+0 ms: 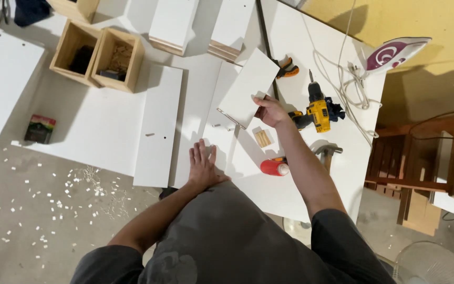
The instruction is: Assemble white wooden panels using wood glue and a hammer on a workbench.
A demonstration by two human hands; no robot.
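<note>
Small white panel (pixel 248 87), held tilted over the flat white board (pixel 206 105) w/ dowel pegs along its lower edge; right hand (pixel 270 111) grips its corner, left hand (pixel 204 168) lies open, flat on the board. Best keep pegs square to holes, press evenly. Nearby: yellow drill (pixel 317 110), red bottle (pixel 274 168), hammer (pixel 326 151) on white table (pixel 300 37); wood bits litter concrete floor (pixel 38 210).

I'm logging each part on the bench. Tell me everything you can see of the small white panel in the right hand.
The panel is a small, flat, white rectangular board, smooth-faced like laminated wood. Short pegs, seemingly dowels, stick out of its lower left edge. It is tilted, lifted above the table and the larger white boards. The right hand pinches its lower right corner; nothing else visibly touches it.
</note>
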